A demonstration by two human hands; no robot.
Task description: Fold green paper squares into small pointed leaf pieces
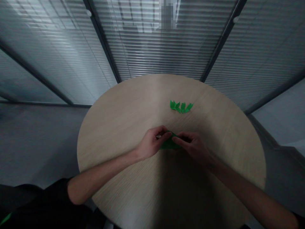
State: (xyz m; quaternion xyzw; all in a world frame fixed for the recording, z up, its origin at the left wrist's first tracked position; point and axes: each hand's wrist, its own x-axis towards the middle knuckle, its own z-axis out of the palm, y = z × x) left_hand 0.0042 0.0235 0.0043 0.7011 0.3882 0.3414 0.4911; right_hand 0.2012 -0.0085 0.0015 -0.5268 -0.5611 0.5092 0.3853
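Green sheet (pixel 169 145) is pinched by a person's two bare hands, the left hand (pixel 148 143) gripping its left side and the right hand (pixel 195 148) its right, thumbs on top and nearly meeting. Whether its lower edge touches the round wooden table (pixel 114 127) beneath the grip cannot be told. Just beyond the grip and slightly to its right, four small green pieces (pixel 183 108) lie in a row, their upper ends jagged. Dark shadow spreads across the wood on the near side of the grip. Farther out, a black sleeve (pixel 51 198) shows at near left, and slatted blinds (pixel 152 54) stand beyond the table's far edge.
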